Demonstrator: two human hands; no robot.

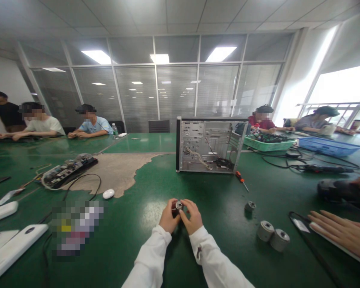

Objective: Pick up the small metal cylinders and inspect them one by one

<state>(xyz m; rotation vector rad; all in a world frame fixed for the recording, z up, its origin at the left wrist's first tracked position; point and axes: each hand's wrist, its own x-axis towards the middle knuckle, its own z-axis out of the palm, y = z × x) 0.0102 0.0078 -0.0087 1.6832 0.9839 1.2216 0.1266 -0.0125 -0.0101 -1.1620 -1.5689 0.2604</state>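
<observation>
My left hand (169,218) and my right hand (192,216) are closed together round a small round part (179,205), low over the green table. Its upper end shows a silvery metal ring, and a dark red side peeks out by the left fingers. Most of it is hidden by my fingers, so I cannot tell its exact kind. To the right lie a small dark metal cylinder (250,207) and two larger grey metal cylinders (265,231) that stand side by side, each with a hole in its top.
An open computer case (177,144) stands ahead, with an orange-handled screwdriver (239,177) beside it. Left are a circuit board assembly (69,171), a white oval case (108,194) and white power banks (18,256). A co-worker's hand (342,232) rests at right, near baskets (330,146).
</observation>
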